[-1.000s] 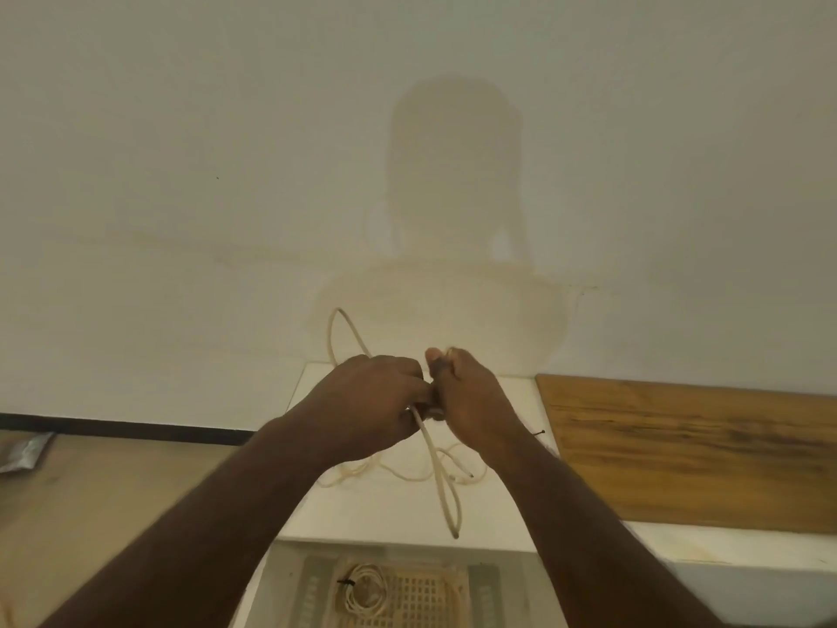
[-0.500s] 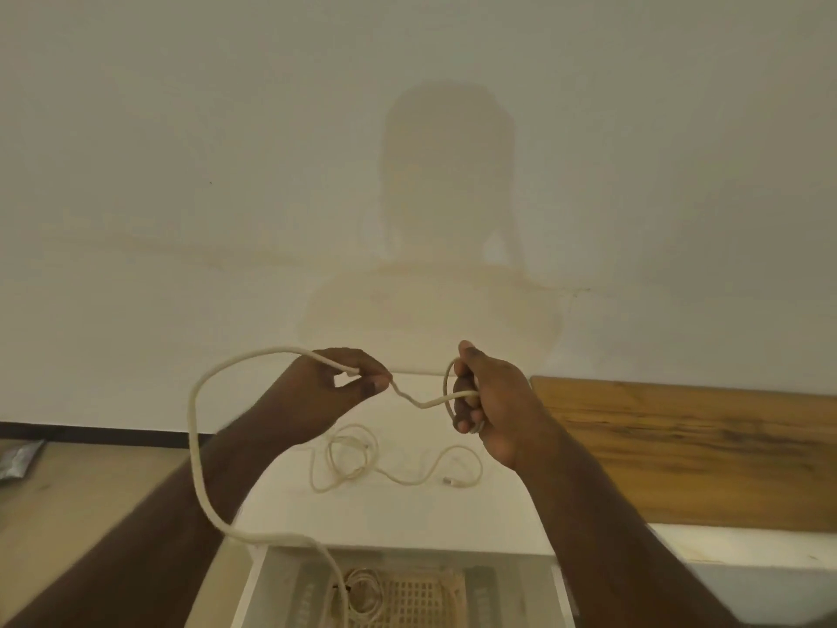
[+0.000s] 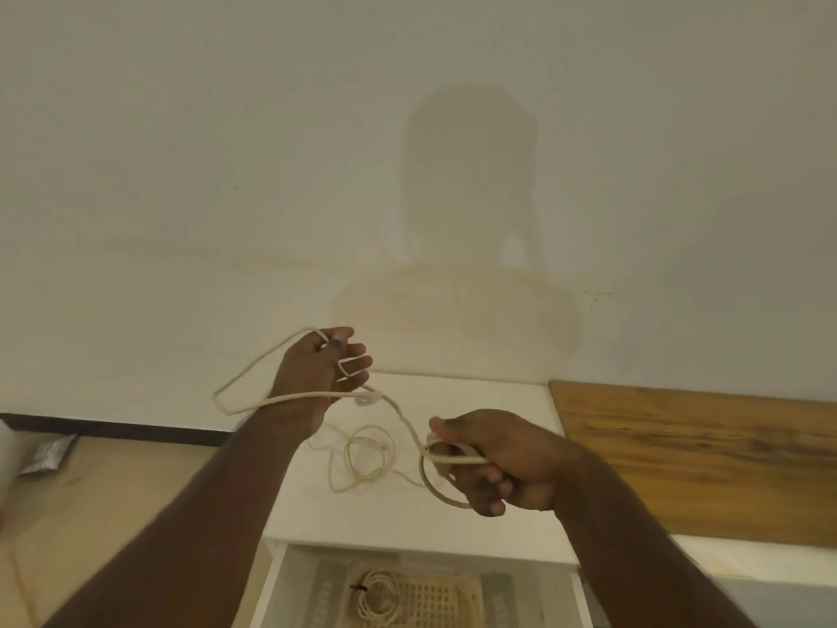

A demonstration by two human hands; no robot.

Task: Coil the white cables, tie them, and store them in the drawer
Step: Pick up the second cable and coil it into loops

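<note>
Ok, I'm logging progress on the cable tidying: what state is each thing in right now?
Left hand: holds the cable, fingers partly spread.
Right hand: grips a small coil.
Held cable: partly coiled, strung between the hands.
Loose cable: uncoiled on the white top.
Drawer: open.
Stored cable: coiled, tied, in the drawer.

hands are apart now, were knuckle to knuckle a second ago. left hand [image 3: 322,376] sits higher and further left than half a second ago, fingers partly spread, white cable [image 3: 398,412] running between them and looping back across the wrist. the big loop that hung down to the drawer [image 3: 290,582] is gone, replaced by a shorter loop left of the wrist. right hand [image 3: 496,457] is lower and closer to camera, gripping a small coil that looks bigger than before. cable span between the hands is longer and slopes down to the right.
</note>
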